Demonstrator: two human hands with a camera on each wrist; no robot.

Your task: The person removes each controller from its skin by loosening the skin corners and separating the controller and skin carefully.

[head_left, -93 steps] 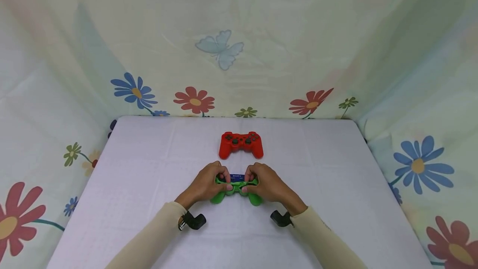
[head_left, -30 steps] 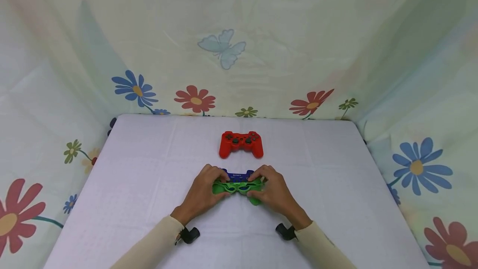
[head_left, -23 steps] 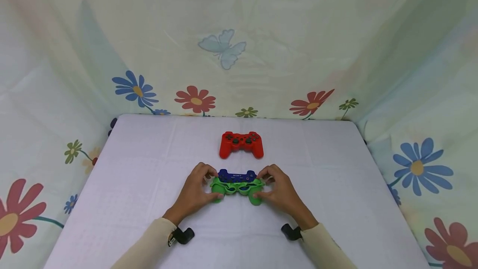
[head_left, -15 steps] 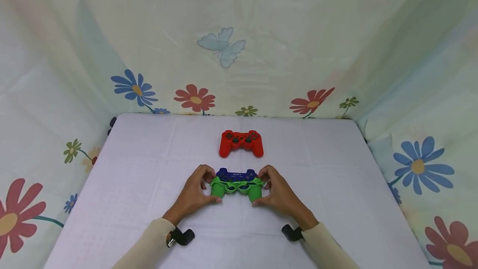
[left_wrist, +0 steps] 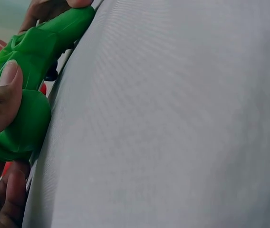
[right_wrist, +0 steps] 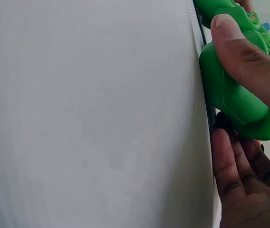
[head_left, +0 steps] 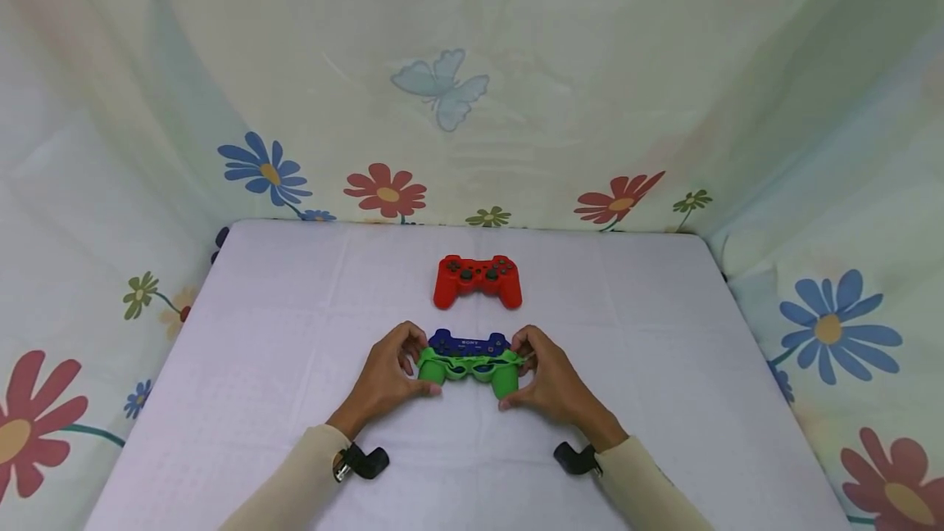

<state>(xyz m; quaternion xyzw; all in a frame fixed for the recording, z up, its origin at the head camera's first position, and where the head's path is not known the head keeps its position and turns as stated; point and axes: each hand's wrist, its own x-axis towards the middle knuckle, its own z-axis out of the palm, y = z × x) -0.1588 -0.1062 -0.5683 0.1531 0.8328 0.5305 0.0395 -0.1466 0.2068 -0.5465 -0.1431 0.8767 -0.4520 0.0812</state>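
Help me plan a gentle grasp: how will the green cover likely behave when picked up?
The green cover probably flexes like rubber: its edge looks bunched. It may carry the blue controller along, since it covers that controller's near part. It seems unlikely to roll, with two lobes spreading apart.

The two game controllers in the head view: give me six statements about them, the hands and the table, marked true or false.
1. The red controller lies beyond the blue controller, farther from the person. True.
2. The left hand and the right hand both hold the green cover. True.
3. The green cover hides all of the blue controller. False: its top part shows.
4. The right hand rests on the red controller. False: neither hand touches it.
5. In the left wrist view, the left thumb lies on the green cover. True.
6. The table is draped in black. False: the tablecloth is pale.
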